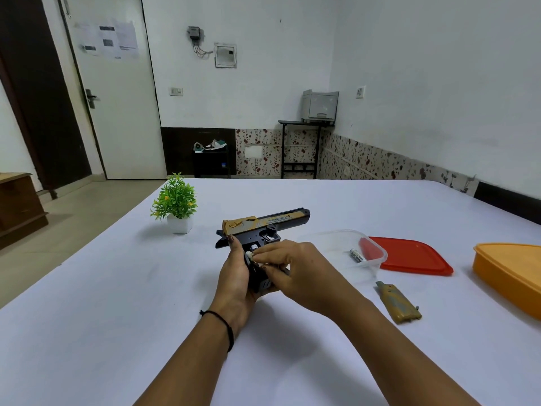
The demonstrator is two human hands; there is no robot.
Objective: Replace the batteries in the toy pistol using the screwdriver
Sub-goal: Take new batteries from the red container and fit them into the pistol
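The black and tan toy pistol [263,227] is held above the white table, barrel pointing right. My left hand [237,276] wraps around its grip from the left. My right hand [295,268] pinches a white battery [250,254] at the open grip compartment. The tan grip cover [398,303] lies on the table to the right. Another battery [356,255] lies inside a clear plastic container [377,253]. No screwdriver shows in the head view.
A red lid [415,256] lies behind the clear container. An orange box [512,273] stands at the right edge. A small potted plant [175,203] stands at the far left of the white table [117,317].
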